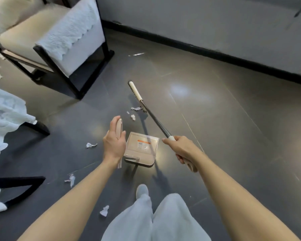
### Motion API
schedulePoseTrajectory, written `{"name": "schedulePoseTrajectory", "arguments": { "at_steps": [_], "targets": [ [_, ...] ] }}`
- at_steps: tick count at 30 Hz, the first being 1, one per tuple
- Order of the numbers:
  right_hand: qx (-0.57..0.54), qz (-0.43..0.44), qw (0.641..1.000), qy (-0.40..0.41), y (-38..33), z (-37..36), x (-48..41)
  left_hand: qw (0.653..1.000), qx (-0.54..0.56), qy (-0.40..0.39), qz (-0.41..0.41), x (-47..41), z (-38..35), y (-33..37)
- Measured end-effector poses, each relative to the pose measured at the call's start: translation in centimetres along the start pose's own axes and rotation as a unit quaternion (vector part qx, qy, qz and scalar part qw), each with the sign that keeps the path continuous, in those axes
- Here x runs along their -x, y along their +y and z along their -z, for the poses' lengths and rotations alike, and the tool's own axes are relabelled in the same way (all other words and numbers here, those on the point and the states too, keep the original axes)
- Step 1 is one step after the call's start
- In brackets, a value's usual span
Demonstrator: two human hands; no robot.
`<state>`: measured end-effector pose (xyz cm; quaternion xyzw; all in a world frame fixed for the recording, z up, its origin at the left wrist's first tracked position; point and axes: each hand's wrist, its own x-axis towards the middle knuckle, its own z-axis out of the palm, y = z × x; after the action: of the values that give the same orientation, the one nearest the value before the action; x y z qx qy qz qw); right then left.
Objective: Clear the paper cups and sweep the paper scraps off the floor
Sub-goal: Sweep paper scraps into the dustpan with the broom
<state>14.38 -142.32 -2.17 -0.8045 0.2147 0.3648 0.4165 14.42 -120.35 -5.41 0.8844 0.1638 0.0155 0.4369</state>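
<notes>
Glossy grey floor (215, 119), crumpled paper scraps (91, 145); your left hand (114, 141) is gripping the beige dustpan (142, 146), right hand (181, 148) the broom (153, 116)

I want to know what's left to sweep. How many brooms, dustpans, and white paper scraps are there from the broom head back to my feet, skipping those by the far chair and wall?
Broom: 1
Dustpan: 1
Paper scraps: 6
Total: 8

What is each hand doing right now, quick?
Left hand: holds the dustpan handle.
Right hand: grips the broom handle.
</notes>
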Motion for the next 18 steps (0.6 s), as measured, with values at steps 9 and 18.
{"name": "schedulePoseTrajectory", "arguments": {
  "at_steps": [9,18],
  "targets": [
    [0.167,0.060,0.984,-0.010,-7.6,9.0,-14.9,0.988,0.014,0.110,0.106,-9.1,-4.3,4.0],
    [0.349,0.070,0.926,-0.122,-14.9,16.1,-26.5,0.961,0.000,0.180,0.208,-17.7,-9.6,8.6]
  ]
}}
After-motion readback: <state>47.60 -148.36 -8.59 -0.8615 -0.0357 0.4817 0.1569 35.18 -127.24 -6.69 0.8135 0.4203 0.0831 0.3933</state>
